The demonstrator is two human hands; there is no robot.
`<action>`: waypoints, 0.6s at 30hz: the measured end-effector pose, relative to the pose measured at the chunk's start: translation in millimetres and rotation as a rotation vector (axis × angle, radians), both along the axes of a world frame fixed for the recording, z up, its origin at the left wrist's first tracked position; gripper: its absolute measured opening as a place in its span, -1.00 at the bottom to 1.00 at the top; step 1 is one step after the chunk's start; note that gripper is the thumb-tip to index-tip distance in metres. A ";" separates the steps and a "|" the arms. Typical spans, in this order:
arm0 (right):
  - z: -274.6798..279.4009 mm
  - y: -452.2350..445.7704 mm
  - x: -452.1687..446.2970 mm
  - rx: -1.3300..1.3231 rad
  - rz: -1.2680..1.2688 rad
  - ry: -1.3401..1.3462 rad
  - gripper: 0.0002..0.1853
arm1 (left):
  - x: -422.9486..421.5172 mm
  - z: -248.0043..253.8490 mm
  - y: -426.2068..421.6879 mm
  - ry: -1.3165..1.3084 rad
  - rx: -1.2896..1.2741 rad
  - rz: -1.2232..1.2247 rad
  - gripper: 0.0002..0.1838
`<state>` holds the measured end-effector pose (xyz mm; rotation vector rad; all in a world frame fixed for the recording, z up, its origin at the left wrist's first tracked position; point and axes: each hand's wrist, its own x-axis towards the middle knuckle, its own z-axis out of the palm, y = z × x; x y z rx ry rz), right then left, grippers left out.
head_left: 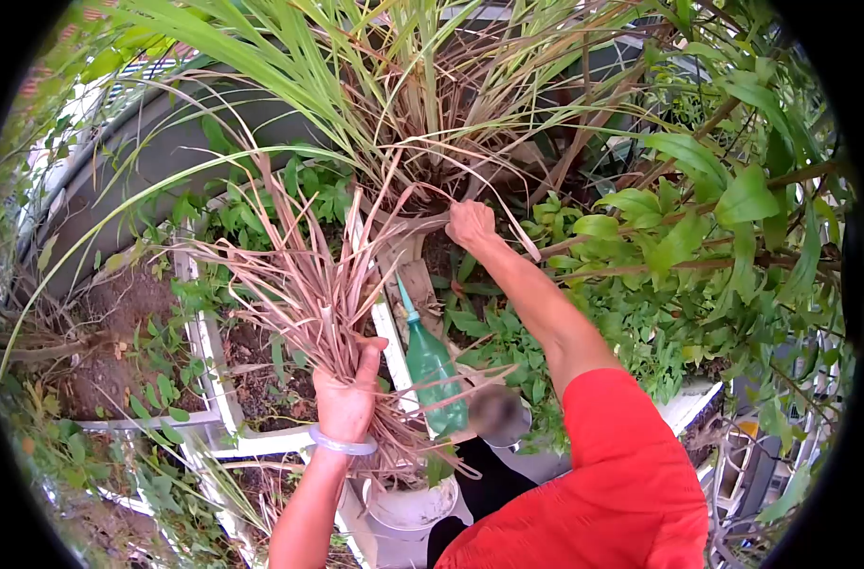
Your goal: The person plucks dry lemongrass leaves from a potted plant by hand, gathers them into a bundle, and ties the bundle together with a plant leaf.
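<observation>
A thick bundle of dry brown leaves (304, 294) fans out up and down from my left hand (346, 403), which is closed around it and has a pale bangle at the wrist. My right hand (472, 225) is closed at the base of a tall grass clump (432, 104), by its dry lower leaves. Its fingertips are partly hidden, and what they grip is too small to make out. The clump has long green blades above and brown dry ones near its base. Between my arms stands a green plastic bottle (434, 370) with a pointed spout.
White frame bars (207, 351) cross the soil on the left. Behind lies a large dark curved container (166, 161). Leafy branches (716, 209) reach in from the right. Near my legs are a white bucket (413, 507) and a round metal container (508, 417).
</observation>
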<state>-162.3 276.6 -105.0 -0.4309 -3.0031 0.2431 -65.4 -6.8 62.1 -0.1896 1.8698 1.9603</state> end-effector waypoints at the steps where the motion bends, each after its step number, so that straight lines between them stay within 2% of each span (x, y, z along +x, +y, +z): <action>1: 4.4 14.7 -4.1 -0.016 -0.048 -0.002 -0.86 | 0.7 -1.4 -0.3 -0.039 -0.027 -0.021 -0.86; 3: 7.6 31.5 -5.2 -0.051 -0.145 -0.030 -0.87 | 4.5 -5.6 -1.3 -0.037 -0.012 -0.020 -0.82; 4: 3.8 6.0 5.4 0.059 0.093 -0.036 -0.88 | 7.2 -6.8 -4.0 -0.075 0.012 -0.006 -0.81; 6: 16.7 -18.8 -0.6 -0.014 0.229 -0.079 -0.87 | 0.7 -12.3 -3.1 -0.115 0.075 0.024 -0.79; 7: 24.3 -10.5 -12.2 -0.037 0.195 -0.183 -0.80 | -1.4 -18.3 -2.0 -0.161 0.046 0.043 -0.76; 10: 37.0 28.3 -14.4 0.011 -0.028 -0.119 -0.80 | -5.4 -22.5 0.1 -0.192 0.012 0.033 -0.75; 11: 30.6 37.9 -9.3 0.077 -0.016 -0.040 -0.80 | -6.4 -21.8 0.5 -0.180 0.001 0.016 -0.75; 12: 31.0 38.7 -6.9 0.061 -0.015 -0.096 -0.81 | -5.8 -21.9 0.1 -0.175 -0.014 0.001 -0.75; 14: 23.5 27.8 0.9 0.061 0.065 -0.193 -0.81 | -4.9 -26.0 1.3 -0.183 0.033 0.023 -0.75; 15: 22.4 2.7 8.9 0.120 0.299 -0.273 -0.80 | -5.3 -25.6 5.3 -0.194 0.033 0.014 -0.75; 18: 14.5 3.3 -18.9 0.048 0.338 -0.085 -0.86 | -8.4 -32.4 17.5 -0.232 0.051 0.003 -0.74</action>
